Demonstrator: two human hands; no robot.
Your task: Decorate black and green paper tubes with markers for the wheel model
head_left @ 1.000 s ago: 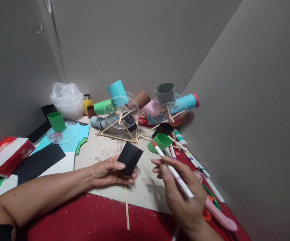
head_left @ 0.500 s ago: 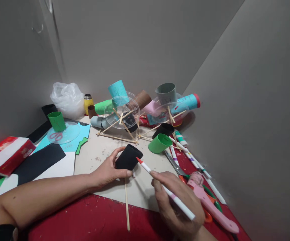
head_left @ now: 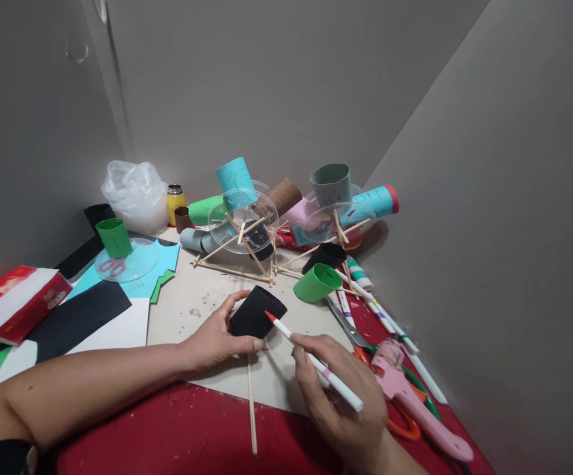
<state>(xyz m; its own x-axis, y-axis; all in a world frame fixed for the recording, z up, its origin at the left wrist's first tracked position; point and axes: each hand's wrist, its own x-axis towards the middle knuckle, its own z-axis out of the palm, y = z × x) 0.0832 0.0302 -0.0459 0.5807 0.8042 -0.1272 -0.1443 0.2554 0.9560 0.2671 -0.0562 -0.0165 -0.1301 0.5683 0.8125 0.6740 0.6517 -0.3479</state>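
My left hand (head_left: 222, 333) is closed around a black paper tube (head_left: 257, 313), fingers behind it and thumb along its lower edge. A white marker (head_left: 316, 363) with a red tip is gripped in my right hand (head_left: 343, 389). Its tip meets or nearly meets the side of the tube; I cannot tell which. Thin wooden sticks (head_left: 251, 409) lie just below the tube, over the edge of the pale board (head_left: 207, 369). Beyond the tube stands a wheel of clear plastic discs (head_left: 243, 221) with coloured paper tubes around it, on a stick frame (head_left: 232, 272).
At right lie a green tube (head_left: 317, 284), scissors (head_left: 348, 320), a pink glue gun (head_left: 415, 402) and several markers (head_left: 408, 340). A red box (head_left: 19, 303), black paper strip (head_left: 83, 320) and clear disc (head_left: 128, 260) are at left. Grey walls close in the back and right.
The marker in my right hand has shifted slightly left, its tip now over the tube's side instead of near its right edge. My left hand keeps hold of the tube.
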